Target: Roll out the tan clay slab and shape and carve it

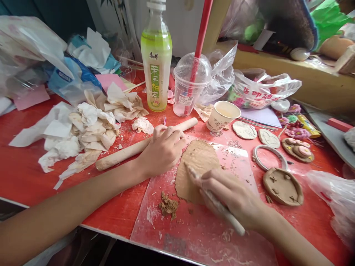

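My left hand (166, 149) lies over the wooden rolling pin (122, 153) with its fingers curled down around it, next to the left edge of a flat brown clay slab (194, 162). The fingertips are hidden from me. In my right hand (230, 192) is a slim, clay-smeared modelling tool (224, 214), gripped like a pen. Its tip points at the middle of the slab; whether it touches cannot be made out. Beneath the slab is a clear plastic sheet (155, 240), and clay crumbs (168, 205) are heaped near its lower left.
Crumpled tissues (83, 129) cover the left side. Behind stand a tea bottle (156, 59), a domed plastic cup (188, 85) with red straw, and a paper cup (222, 116). At right lie a ring (269, 157), a rimmed clay disc (283, 186) and a plastic bag (332, 199).
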{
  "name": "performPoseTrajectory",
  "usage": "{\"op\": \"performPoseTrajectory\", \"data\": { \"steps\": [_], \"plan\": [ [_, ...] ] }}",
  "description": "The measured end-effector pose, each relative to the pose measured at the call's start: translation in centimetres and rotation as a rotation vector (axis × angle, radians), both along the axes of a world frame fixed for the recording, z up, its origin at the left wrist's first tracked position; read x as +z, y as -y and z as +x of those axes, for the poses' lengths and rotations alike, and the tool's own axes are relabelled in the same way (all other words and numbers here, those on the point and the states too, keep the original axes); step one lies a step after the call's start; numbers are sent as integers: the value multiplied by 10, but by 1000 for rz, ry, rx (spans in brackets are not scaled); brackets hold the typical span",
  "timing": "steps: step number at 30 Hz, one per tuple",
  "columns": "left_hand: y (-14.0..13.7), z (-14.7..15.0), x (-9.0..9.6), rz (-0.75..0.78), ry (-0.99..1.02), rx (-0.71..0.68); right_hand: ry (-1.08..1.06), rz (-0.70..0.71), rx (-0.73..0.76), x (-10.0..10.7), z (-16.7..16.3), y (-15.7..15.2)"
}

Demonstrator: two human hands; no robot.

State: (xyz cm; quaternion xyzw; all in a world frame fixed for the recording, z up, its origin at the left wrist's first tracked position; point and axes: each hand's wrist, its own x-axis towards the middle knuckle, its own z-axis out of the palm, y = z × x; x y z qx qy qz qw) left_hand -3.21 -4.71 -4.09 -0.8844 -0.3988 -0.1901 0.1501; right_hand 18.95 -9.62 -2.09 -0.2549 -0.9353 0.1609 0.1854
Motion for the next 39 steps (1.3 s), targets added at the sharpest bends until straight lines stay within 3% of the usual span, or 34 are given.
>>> {"op": "performPoseTrajectory", "data": {
  "steps": [2, 6, 8, 10, 14, 16, 19, 22, 24, 29, 31, 35, 37, 39],
  "plan": [
    [0, 0, 0, 4, -2, 0, -56, -3, 29, 3, -1, 4],
    [-1, 0, 0, -8, 7, -7, -159, 74, -345, 1, 6, -9],
    [-1, 0, -1, -19, 18, -10, -127, 112, -451, -4, 9, -17],
    [-1, 0, -1, -25, 27, -12, -89, 100, -412, -7, 9, -17],
    [-1, 0, -1, -35, 16, 1, -26, 0, -93, -3, -1, -1],
    [-2, 0, -1, -40, 13, 4, -66, 8, -13, -1, -3, 4],
    [-2, 1, 0, -46, 23, -2, -167, 41, -206, -2, 0, -2],
    [-2, 1, 0, -49, 23, -7, -135, 63, -407, -9, 6, -13],
    [-2, 0, 1, -51, 17, -5, -96, 49, -349, -11, 6, -15],
    [-1, 0, 0, -72, 4, 5, -44, -11, 57, -3, -2, 0],
    [-1, 0, -1, -69, 2, 4, -117, 3, 15, -2, -2, 1],
    [-1, 1, 0, -57, -4, 9, -162, 38, -369, -6, 3, -9],
    [-2, 0, 0, -58, -9, 10, -115, 35, -370, -8, 5, -12],
    [-2, 0, 0, -59, -12, 11, -60, 21, -201, -7, 4, -9]
  ]
}}
